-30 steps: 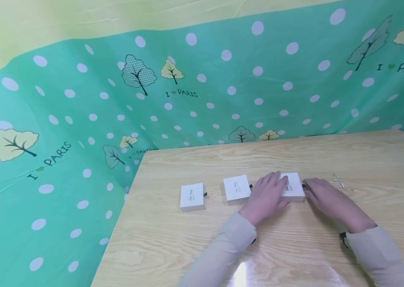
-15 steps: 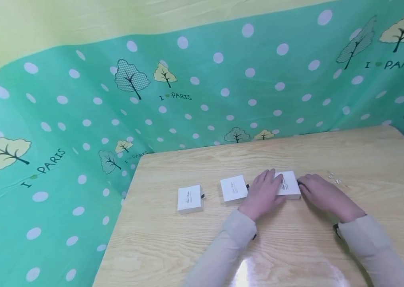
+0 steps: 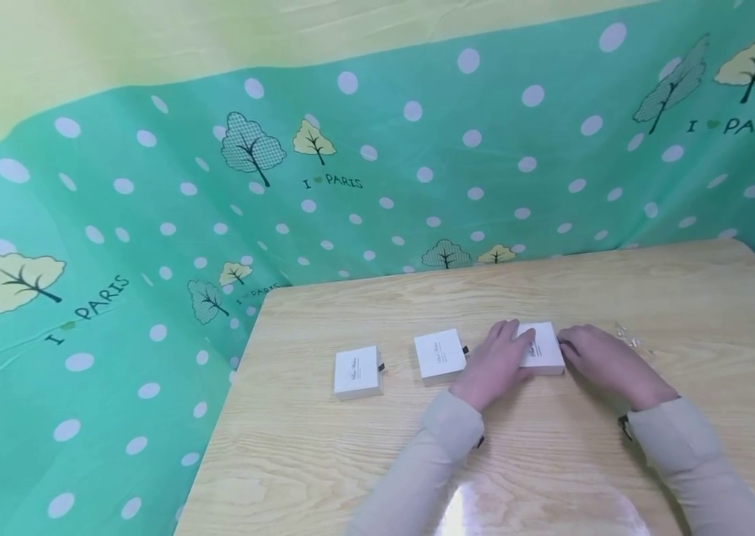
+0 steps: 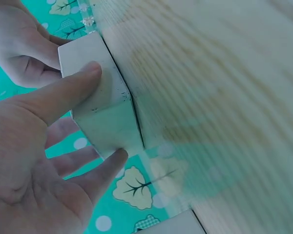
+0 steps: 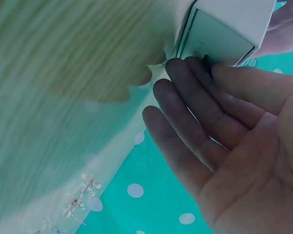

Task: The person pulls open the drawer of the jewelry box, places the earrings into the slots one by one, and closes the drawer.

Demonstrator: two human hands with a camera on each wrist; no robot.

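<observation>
Head view: three small white boxes sit in a row mid-table, and the left hand (image 3: pixel 494 365) grips the rightmost box (image 3: pixel 543 350) from its left side, thumb and fingers curled around it. The right hand (image 3: pixel 601 363) touches the box's right end with nearly straight fingers (image 5: pixel 205 107). Tiny clear beads (image 3: pixel 628 339) lie nearer the table's right edge.

A small, flat, square white cardboard box (image 3: pixel 542 348) with fine dark lettering on its lid lies closed and level on the light wooden counter (image 3: pixel 552 461), rightmost in a row of three alike. A small dark tab protrudes from its right end, and its corners look crisp and its lid sits flush.
</observation>
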